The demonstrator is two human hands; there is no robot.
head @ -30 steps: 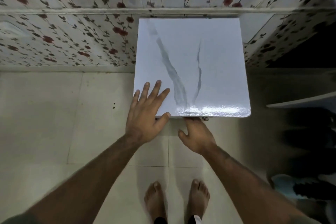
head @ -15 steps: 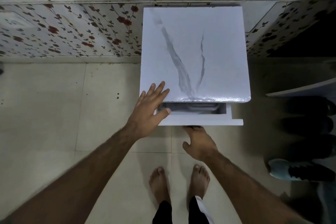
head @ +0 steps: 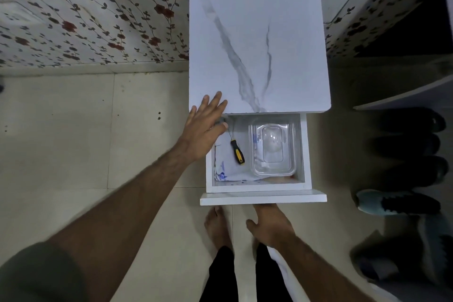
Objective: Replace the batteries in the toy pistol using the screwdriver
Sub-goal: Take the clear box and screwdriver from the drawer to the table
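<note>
A screwdriver (head: 237, 152) with a black and yellow handle lies in the open white drawer (head: 264, 198), on a white sheet with blue print (head: 224, 167). To its right sits a clear lidded plastic box (head: 272, 149); I cannot make out its contents. My left hand (head: 204, 125) rests flat, fingers straight, on the front left corner of the marble-patterned cabinet top (head: 257, 51), just above the screwdriver's tip. My right hand (head: 269, 225) is below the drawer front, its fingers tucked out of sight under the lower edge, holding it.
The cabinet stands against a floral-papered wall (head: 98, 27) on a tiled floor. My bare feet (head: 217, 225) are right below the pulled-out drawer. Several dark shoes and a teal sneaker (head: 397, 202) line the floor on the right.
The drawer has slid far out toward me, drawn by my right hand, baring the screwdriver and the box. My left hand has stayed on the cabinet corner.
</note>
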